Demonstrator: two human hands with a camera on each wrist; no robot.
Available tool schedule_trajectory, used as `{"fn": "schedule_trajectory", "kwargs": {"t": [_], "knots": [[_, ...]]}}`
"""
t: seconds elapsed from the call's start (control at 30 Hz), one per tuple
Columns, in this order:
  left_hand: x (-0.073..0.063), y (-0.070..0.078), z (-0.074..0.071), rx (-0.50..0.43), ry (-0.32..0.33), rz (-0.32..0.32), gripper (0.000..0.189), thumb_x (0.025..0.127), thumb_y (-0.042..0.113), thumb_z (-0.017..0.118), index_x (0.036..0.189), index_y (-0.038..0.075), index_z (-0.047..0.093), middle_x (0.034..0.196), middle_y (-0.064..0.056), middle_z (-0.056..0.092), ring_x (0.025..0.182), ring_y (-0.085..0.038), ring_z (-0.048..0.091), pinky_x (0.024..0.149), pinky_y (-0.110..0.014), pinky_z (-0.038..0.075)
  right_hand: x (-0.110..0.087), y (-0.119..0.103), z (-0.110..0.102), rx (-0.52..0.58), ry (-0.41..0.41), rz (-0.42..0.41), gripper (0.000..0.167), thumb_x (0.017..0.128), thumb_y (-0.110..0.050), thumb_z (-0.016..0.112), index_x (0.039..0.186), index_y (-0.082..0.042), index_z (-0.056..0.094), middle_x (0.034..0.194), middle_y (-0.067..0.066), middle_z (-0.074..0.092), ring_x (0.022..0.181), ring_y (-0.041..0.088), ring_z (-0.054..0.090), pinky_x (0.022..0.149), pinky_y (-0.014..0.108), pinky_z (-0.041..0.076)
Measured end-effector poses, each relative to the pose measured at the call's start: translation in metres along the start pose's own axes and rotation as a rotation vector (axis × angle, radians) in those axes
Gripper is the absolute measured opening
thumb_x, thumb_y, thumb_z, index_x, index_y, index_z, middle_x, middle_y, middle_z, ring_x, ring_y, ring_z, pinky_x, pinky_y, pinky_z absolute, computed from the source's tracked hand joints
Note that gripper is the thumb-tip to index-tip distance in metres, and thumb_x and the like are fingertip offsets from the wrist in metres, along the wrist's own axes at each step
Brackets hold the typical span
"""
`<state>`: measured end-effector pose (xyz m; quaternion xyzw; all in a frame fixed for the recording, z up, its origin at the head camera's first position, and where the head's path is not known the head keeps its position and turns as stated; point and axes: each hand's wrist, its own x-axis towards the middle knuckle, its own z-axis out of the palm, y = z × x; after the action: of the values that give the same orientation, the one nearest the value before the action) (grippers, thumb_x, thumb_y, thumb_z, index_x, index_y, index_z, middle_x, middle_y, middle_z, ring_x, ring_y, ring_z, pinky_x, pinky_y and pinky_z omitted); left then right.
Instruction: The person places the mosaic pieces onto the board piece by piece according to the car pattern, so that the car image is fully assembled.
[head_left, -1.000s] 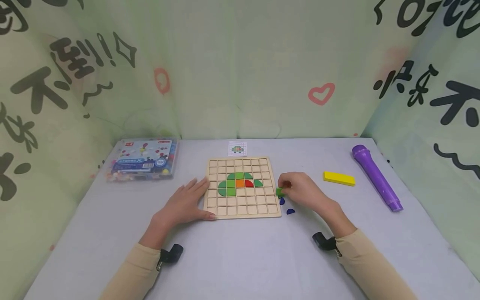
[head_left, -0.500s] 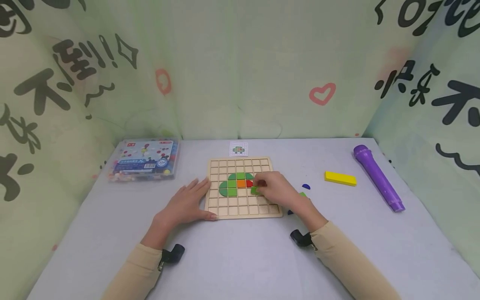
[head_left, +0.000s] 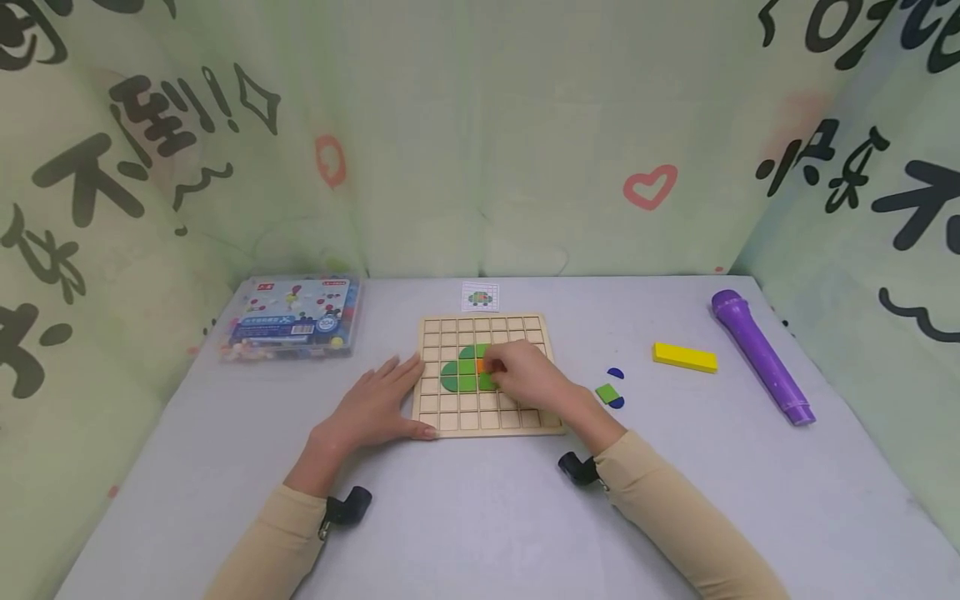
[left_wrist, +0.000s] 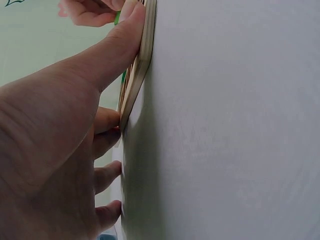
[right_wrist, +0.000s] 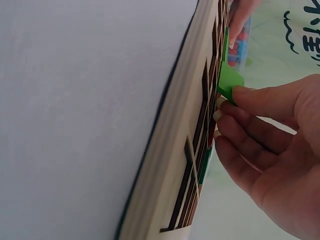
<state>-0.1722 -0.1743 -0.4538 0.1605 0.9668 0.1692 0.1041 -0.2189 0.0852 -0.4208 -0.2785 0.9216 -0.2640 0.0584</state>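
A wooden grid board [head_left: 450,423] lies flat on the table, with green, orange and red tiles in its cells. My left hand [head_left: 378,400] rests at the board's left edge, fingers spread and fairly straight, thumb on the near corner. Over the middle of the board, my right hand [head_left: 528,375] pinches a green square tile [right_wrist: 230,80] between thumb and fingertips, and the tile is tilted at the board's surface in the right wrist view. That hand hides the red tile and the cells at the right of the pattern in the head view.
Right of the board lie a loose green square [head_left: 607,393] and dark blue half-round pieces [head_left: 615,372]. Farther right are a yellow bar [head_left: 685,357] and a purple microphone-shaped tube [head_left: 761,358]. A small picture card [head_left: 480,297] and a clear box [head_left: 292,321] stand behind.
My right hand has taken up a green square tile beside the board and carried it left over the board's middle. The left hand has stayed at the left edge.
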Motion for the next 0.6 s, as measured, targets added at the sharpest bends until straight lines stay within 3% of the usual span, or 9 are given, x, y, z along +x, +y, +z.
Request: {"fn": "schedule_trajectory", "kwargs": {"t": [0.23,0.6], "knots": [[0.0,0.001,-0.001,0.002,-0.005,-0.007,0.119,0.069,0.078,0.07,0.159,0.016,0.024,0.167,-0.001,0.021,0.155,-0.034,0.015,0.124,-0.059,0.019,-0.003,-0.002,0.003,-0.068,-0.027,-0.018,0.016,0.086,0.002,0.067,0.089,-0.008,0.079,0.089,-0.001,0.069,0.083,0.012,0.062,0.076,0.028,0.056],[0.0,0.003,-0.001,0.014,-0.016,-0.013,0.119,0.069,0.077,0.07,0.159,0.016,0.023,0.167,-0.001,0.02,0.155,-0.034,0.015,0.124,-0.058,0.018,-0.017,0.011,-0.004,-0.036,-0.012,-0.023,0.016,0.087,-0.001,0.066,0.094,-0.009,0.079,0.092,-0.001,0.073,0.086,0.012,0.063,0.08,0.03,0.056]]}}
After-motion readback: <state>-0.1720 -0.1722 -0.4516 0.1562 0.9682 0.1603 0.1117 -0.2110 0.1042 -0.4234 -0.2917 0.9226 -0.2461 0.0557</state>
